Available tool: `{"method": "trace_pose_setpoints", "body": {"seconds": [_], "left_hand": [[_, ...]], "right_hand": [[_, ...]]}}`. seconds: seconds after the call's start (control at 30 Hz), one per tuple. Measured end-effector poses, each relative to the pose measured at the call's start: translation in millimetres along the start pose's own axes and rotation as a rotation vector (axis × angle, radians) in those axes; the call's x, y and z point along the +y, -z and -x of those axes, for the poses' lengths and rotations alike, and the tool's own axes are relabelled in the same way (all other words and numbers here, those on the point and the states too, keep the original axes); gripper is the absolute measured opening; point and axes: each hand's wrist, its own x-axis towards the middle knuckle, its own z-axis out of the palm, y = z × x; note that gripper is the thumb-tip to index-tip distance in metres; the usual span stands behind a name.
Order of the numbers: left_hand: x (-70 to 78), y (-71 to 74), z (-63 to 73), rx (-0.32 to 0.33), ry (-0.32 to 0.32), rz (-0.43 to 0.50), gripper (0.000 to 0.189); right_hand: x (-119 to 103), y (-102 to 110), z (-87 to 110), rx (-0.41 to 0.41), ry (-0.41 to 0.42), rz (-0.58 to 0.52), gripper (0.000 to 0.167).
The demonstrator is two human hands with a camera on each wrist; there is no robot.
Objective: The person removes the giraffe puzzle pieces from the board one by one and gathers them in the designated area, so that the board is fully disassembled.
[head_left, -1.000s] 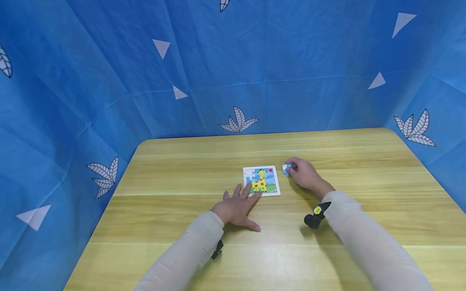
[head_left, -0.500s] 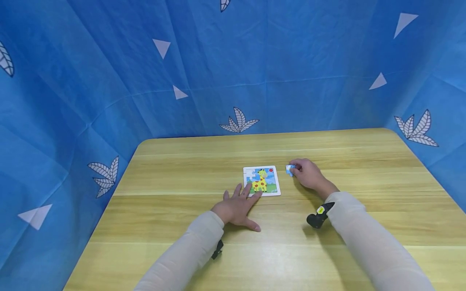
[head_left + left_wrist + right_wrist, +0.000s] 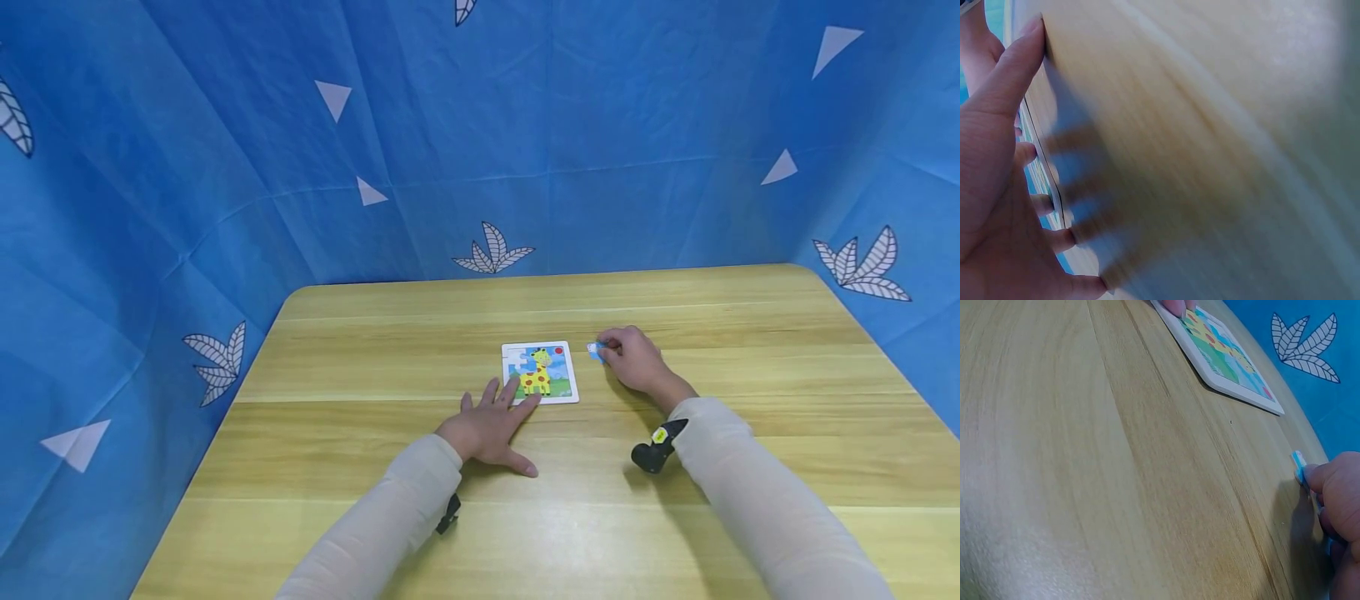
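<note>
A white-framed giraffe puzzle (image 3: pixel 558 385) lies flat on the table, its upper left corner bare white. My left hand (image 3: pixel 491 429) is spread with straight fingers, and its fingertips rest on the puzzle's lower left edge. Just right of the frame, my right hand (image 3: pixel 633 360) pinches a small blue and white puzzle piece (image 3: pixel 593 350) between thumb and fingers. In the right wrist view the puzzle piece (image 3: pixel 1299 466) is held edge-on, close to the tabletop. The left wrist view shows the left hand (image 3: pixel 1004 187) from the palm side, with its thumb stretched out.
The wood-grain table (image 3: pixel 375 350) has rounded far corners. Behind and beside it hangs a blue curtain (image 3: pixel 450 125) printed with white leaves and triangles. A black wrist device (image 3: pixel 654 450) sits at the right sleeve.
The right hand has shifted slightly right, away from the puzzle, with the piece in its fingers. The piece has turned a little in the grip. The left hand stays in place.
</note>
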Motion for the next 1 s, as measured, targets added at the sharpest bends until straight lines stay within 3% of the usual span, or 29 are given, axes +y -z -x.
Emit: {"method": "trace_pose_setpoints", "body": {"seconds": [1.0], "left_hand": [[-0.6,-0.4,0.0,0.009,-0.008,0.008,0.105]], "right_hand": [[0.6,0.3,0.8,0.011,-0.001,-0.024,0.025]]}}
